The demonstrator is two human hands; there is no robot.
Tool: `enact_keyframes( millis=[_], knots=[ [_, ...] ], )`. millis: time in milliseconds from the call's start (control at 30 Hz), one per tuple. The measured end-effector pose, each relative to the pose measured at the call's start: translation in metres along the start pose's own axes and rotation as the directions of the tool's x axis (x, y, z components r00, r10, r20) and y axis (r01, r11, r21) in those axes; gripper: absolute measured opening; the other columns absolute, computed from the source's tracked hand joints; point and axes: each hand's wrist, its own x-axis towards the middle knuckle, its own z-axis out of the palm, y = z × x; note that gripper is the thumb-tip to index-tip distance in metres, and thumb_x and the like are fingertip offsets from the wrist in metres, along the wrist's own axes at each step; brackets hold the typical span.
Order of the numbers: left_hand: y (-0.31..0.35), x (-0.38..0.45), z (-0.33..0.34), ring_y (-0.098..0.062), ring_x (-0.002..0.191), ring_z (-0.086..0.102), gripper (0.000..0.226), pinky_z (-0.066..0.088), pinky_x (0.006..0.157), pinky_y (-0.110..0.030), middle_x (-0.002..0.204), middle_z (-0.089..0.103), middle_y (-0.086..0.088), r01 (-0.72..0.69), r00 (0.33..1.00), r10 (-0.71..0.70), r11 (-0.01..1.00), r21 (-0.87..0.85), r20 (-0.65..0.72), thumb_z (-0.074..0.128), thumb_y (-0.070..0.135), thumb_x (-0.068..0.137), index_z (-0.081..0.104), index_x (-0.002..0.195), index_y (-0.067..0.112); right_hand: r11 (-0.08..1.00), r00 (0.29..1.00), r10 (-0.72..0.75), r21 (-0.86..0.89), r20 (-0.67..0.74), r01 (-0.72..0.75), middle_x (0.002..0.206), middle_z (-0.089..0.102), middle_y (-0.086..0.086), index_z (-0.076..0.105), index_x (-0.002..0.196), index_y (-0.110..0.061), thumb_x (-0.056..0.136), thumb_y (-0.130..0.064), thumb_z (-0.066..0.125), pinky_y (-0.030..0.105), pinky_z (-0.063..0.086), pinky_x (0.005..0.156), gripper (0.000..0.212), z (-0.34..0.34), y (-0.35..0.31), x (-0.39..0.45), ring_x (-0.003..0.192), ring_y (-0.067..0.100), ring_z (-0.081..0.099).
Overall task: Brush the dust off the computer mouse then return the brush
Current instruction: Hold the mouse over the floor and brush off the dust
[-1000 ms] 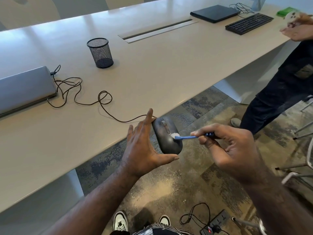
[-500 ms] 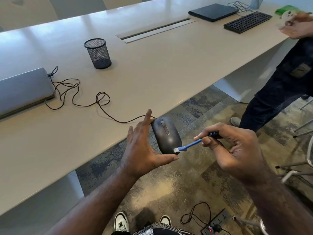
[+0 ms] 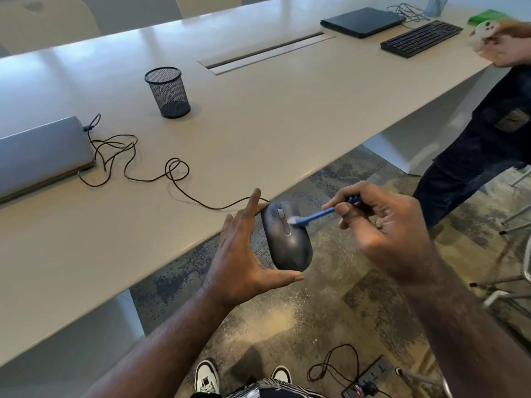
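Below the table (image 3: pixel 258 124) edge at centre frame, the left hand (image 3: pixel 244 254) holds the mouse (image 3: pixel 287 242) between thumb and fingertips, off the table over the floor. Right hand (image 3: pixel 382 225) pinches a blue brush (image 3: pixel 313 216), its white bristles touching the mouse beside the scroll wheel. Brushing appears under way; next likely comes returning the brush, perhaps to the mesh cup (image 3: pixel 169 91) at upper left.
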Motion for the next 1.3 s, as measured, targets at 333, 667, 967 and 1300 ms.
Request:
enact_keyframes(
  millis=[333,667,967,1300],
  knots=[
    [0.001,-0.001,0.0,-0.012,0.14,0.037,0.135,0.027,0.113,-0.061,0.148,0.034,0.021,-0.029,0.999,0.029,1.0,-0.012,-0.014,0.079,0.075,0.051,0.006,0.156,0.03,1.0,0.999,0.021,-0.017,-0.042,-0.021,0.091,0.073,-0.008,0.07,0.105,-0.028,0.095,-0.017,0.062,0.038,0.061,0.059,0.017,0.006,-0.005,0.013,0.072,0.006,0.071],
    [-0.01,-0.007,-0.001,-0.017,0.135,0.042,0.137,0.035,0.113,-0.044,0.143,0.045,0.01,0.012,0.999,-0.016,0.996,-0.092,-0.045,0.087,0.064,0.048,0.01,0.156,0.032,0.987,0.99,0.102,0.132,-0.092,-0.089,0.088,0.074,-0.003,0.069,0.097,-0.019,0.095,-0.009,0.062,0.019,0.051,0.055,0.012,-0.001,-0.009,0.008,0.067,0.01,0.068],
    [-0.008,-0.008,-0.002,-0.017,0.136,0.044,0.137,0.031,0.114,-0.026,0.143,0.048,0.002,-0.013,0.995,-0.011,0.97,-0.244,-0.098,0.089,0.056,0.051,0.011,0.157,0.017,0.962,0.99,0.129,0.248,-0.051,-0.112,0.086,0.074,0.0,0.07,0.094,-0.016,0.094,-0.004,0.062,0.034,0.059,0.061,0.014,0.004,-0.014,-0.002,0.067,0.014,0.068],
    [-0.006,-0.009,-0.002,-0.011,0.136,0.043,0.138,0.03,0.113,-0.023,0.144,0.047,0.007,0.009,0.994,-0.036,0.969,-0.247,-0.104,0.088,0.058,0.05,0.01,0.157,0.02,0.972,0.994,0.088,0.223,-0.058,-0.073,0.092,0.075,-0.001,0.07,0.099,-0.016,0.095,-0.008,0.062,0.043,0.061,0.063,0.013,0.006,-0.016,0.002,0.07,0.017,0.069]
  ],
)
